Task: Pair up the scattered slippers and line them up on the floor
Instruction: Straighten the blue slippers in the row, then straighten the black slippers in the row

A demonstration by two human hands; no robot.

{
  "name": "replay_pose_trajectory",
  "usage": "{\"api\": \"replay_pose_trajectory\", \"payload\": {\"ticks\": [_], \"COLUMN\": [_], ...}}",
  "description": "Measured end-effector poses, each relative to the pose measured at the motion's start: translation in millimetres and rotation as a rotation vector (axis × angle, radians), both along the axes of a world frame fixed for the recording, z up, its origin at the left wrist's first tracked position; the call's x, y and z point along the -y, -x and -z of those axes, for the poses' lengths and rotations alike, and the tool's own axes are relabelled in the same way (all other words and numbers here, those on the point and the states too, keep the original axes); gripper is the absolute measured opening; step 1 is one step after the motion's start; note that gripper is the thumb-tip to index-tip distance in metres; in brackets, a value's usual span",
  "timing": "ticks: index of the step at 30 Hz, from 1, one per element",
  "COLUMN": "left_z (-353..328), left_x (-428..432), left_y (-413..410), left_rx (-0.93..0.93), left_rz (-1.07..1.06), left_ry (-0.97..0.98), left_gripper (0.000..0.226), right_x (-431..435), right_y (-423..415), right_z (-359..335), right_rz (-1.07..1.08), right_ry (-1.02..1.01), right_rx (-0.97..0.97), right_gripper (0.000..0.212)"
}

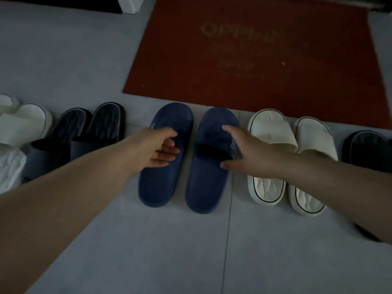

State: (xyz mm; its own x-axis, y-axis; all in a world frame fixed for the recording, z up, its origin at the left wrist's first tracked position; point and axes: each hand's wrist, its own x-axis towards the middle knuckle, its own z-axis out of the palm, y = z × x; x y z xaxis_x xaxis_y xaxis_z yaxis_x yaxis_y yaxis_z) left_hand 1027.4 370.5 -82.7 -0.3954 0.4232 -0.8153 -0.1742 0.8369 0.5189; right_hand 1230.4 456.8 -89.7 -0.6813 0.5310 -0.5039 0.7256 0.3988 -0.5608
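Two hands on the blue slippers

The left hand rests on the left blue slipper, fingers loose and open. The right hand spreads wide over the right blue slipper. They sit side by side in a row with white slippers, below the red mat.

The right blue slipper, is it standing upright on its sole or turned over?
Upright on its sole. The right blue slipper shows its footbed and strap facing up, flat on the floor, with the right hand on its strap.

Navy slippers, cream pair, red mat, grey floor.
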Motion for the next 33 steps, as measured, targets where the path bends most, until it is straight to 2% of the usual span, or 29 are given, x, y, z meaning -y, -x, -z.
{"api": "replay_pose_trajectory", "payload": {"ticks": [2,3,4,6,11,16,19,21,24,27,30,33], "left_z": [6.2,12.0,19.9,34.3,49.4,38.7,1.5,-46.5,-124.6,-158.1,-133.3,-79.0], "left_x": [5.1,6.1,6.6,7.0,7.6,8.7,11.2,14.6,28.3,49.7,75.9,97.2], "left_y": [15.9,23.9,31.8,42.2,46.0,35.0,30.1,32.9,57.9,112.8,174.0,224.5], "left_rx": [-0.537,-0.748,-0.826,-0.73,-0.66,-0.592,-0.57,-0.55,-0.496,-0.643,-0.682,-0.677], "left_rz": [0.47,0.669,0.792,0.829,0.728,0.731,0.933,1.06,0.973,0.889,0.876,1.035], "left_ry": [-0.064,-0.09,-0.104,-0.093,-0.173,-0.121,0.061,0.147,0.171,0.162,0.16,0.141], "left_gripper": [0.023,0.037,0.055,0.074,0.067,0.07,0.083,0.082,0.073,0.063,0.061,0.061], "right_x": [-7.2,-12.1,-16.9,-23.2,-20.9,-23.3,-26.7,-27.4,-21.1,-9.8,7.7,40.9], "right_y": [13.3,18.8,23.6,29.5,30.6,28.2,20.8,16.5,27.9,68.8,123.3,177.6], "right_z": [5.8,9.4,12.8,20.1,33.6,35.0,20.9,3.2,-32.1,-61.2,-66.8,-52.7], "right_rz": [-0.037,-0.054,-0.058,-0.035,0.054,0.045,-0.105,-0.236,-0.399,-0.522,-0.565,-0.558], "right_ry": [-0.061,-0.093,-0.114,-0.112,-0.009,0.027,0.023,-0.016,-0.02,-0.106,-0.142,-0.13], "right_rx": [0.107,0.149,0.171,0.158,0.025,0.014,0.053,0.112,0.168,0.117,0.089,0.135], "right_gripper": [0.101,0.104,0.107,0.111,0.115,0.116,0.112,0.103,0.089,0.079,0.068,0.06]}}
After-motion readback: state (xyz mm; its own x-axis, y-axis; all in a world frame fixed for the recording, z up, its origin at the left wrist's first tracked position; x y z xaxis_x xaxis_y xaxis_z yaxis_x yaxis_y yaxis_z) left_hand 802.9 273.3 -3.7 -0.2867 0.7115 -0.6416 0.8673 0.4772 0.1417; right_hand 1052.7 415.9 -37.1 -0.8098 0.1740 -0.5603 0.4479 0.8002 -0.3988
